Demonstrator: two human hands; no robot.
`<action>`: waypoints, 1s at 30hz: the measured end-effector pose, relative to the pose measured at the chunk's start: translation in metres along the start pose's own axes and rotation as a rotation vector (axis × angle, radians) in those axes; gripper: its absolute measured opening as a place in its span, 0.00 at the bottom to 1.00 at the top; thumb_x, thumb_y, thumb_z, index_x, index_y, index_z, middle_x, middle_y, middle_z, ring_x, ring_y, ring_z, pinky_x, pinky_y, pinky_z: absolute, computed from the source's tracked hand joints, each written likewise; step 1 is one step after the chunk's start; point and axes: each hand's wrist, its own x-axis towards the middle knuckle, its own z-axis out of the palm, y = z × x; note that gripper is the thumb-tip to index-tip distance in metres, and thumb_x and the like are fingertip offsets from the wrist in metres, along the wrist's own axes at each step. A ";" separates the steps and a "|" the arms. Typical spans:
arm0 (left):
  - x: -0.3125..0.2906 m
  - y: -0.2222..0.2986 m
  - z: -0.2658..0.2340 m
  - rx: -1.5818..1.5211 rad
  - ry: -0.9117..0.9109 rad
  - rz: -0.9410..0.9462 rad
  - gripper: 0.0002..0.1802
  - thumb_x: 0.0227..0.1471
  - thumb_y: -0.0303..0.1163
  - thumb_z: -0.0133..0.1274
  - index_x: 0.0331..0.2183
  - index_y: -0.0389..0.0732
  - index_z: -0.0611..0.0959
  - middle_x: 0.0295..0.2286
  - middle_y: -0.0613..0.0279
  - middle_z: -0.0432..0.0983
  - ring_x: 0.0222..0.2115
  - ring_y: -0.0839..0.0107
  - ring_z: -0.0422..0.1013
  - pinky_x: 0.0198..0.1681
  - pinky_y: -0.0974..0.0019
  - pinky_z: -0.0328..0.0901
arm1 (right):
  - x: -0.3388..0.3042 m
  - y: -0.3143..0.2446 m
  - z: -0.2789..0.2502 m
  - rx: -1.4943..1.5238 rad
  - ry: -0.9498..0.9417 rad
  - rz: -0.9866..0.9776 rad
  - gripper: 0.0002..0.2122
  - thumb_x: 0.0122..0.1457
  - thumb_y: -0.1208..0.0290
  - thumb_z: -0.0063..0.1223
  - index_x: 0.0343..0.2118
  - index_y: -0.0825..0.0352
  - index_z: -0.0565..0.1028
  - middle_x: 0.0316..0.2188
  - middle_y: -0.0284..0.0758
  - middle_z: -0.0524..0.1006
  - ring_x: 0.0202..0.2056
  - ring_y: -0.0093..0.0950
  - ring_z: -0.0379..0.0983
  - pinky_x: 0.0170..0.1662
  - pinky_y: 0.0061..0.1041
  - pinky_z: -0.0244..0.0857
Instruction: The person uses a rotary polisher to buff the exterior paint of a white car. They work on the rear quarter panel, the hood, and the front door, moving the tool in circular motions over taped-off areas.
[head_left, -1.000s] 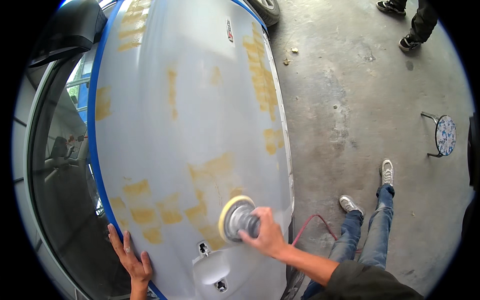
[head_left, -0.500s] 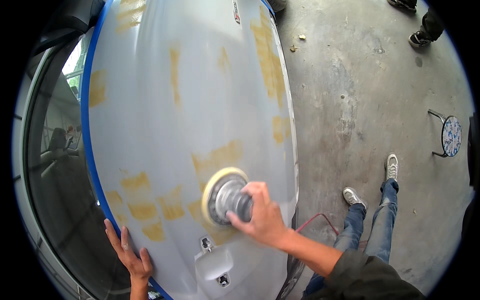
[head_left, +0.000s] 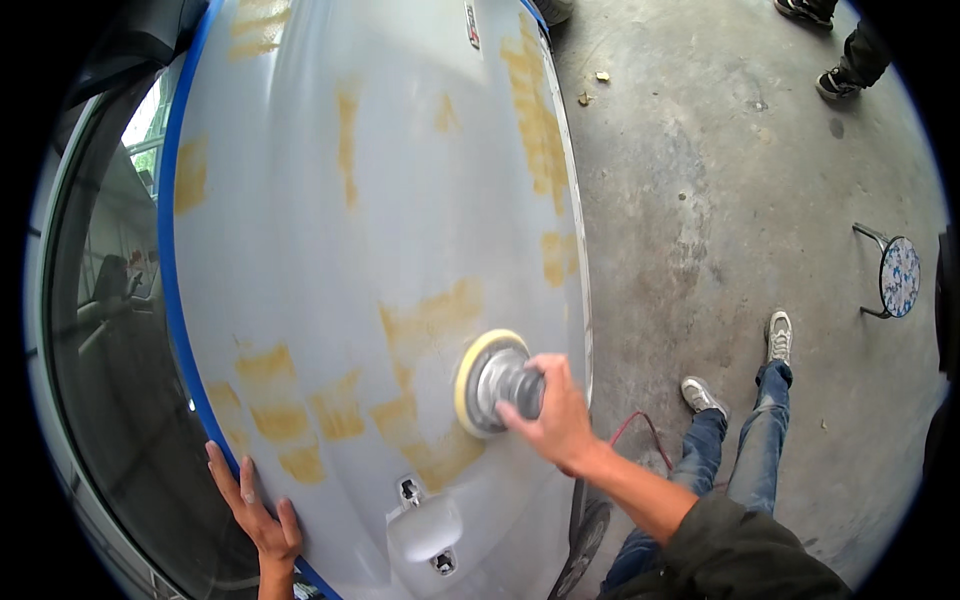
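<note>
In my right hand [head_left: 562, 415] is a round sander [head_left: 495, 385] with a grey body and a yellow-edged pad, its body gripped between fingers and thumb. The pad is tilted against a light grey car body panel [head_left: 330, 260], just right of several mustard-yellow filler patches [head_left: 430, 315]. My left hand [head_left: 262, 510] lies with its fingers apart on the panel's left border, over blue masking tape [head_left: 168, 230]. A recessed door-handle cup [head_left: 425, 527] sits low on the panel, with an open hole at either end.
Dark window glass [head_left: 110, 400] runs along the left. On the concrete floor [head_left: 690, 200] to the right stands a stool [head_left: 899, 277] with a patterned seat. A red hose [head_left: 640, 418] hangs near my legs [head_left: 760, 430]. Another person's shoes [head_left: 836, 84] are at the upper right.
My right hand has slid the sander to the right across the panel, uncovering more of the yellow patch. My left hand stays in its place on the taped edge.
</note>
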 end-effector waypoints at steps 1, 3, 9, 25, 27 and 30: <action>0.000 -0.001 0.001 0.010 -0.003 -0.004 0.36 0.61 0.45 0.43 0.64 0.36 0.65 0.68 0.29 0.46 0.68 0.32 0.47 0.69 0.35 0.41 | -0.003 0.001 0.002 -0.016 0.009 -0.054 0.29 0.55 0.59 0.68 0.53 0.66 0.64 0.49 0.44 0.69 0.38 0.43 0.77 0.33 0.39 0.74; -0.001 -0.002 0.002 -0.001 0.001 -0.002 0.35 0.63 0.46 0.42 0.64 0.35 0.66 0.68 0.32 0.46 0.69 0.35 0.45 0.70 0.37 0.40 | 0.008 -0.036 0.002 0.069 -0.018 -0.083 0.28 0.54 0.59 0.68 0.52 0.65 0.65 0.48 0.44 0.69 0.35 0.41 0.77 0.32 0.39 0.75; -0.005 0.000 0.001 0.013 0.000 -0.017 0.35 0.62 0.46 0.42 0.64 0.36 0.66 0.68 0.30 0.46 0.68 0.33 0.46 0.69 0.36 0.40 | 0.033 0.000 -0.007 0.089 -0.046 0.153 0.28 0.55 0.61 0.67 0.52 0.65 0.64 0.49 0.43 0.69 0.32 0.41 0.77 0.30 0.38 0.74; -0.003 -0.003 0.004 -0.016 -0.002 0.006 0.34 0.64 0.44 0.41 0.65 0.36 0.65 0.69 0.34 0.45 0.70 0.36 0.43 0.70 0.38 0.39 | 0.033 -0.046 0.003 0.076 -0.003 -0.160 0.29 0.54 0.56 0.67 0.52 0.64 0.65 0.48 0.42 0.69 0.29 0.41 0.76 0.29 0.37 0.73; -0.003 -0.001 0.002 -0.004 -0.008 0.002 0.34 0.64 0.44 0.41 0.65 0.37 0.65 0.69 0.34 0.45 0.70 0.36 0.43 0.70 0.38 0.39 | 0.054 -0.049 -0.004 0.073 -0.024 -0.055 0.28 0.55 0.57 0.67 0.53 0.63 0.65 0.48 0.43 0.69 0.29 0.42 0.77 0.30 0.39 0.74; -0.004 0.001 0.000 -0.005 -0.003 -0.012 0.34 0.64 0.45 0.41 0.65 0.37 0.65 0.69 0.34 0.45 0.70 0.36 0.43 0.70 0.38 0.39 | 0.063 -0.009 -0.010 0.017 0.007 0.054 0.29 0.55 0.57 0.66 0.53 0.63 0.64 0.48 0.42 0.69 0.31 0.42 0.78 0.30 0.40 0.74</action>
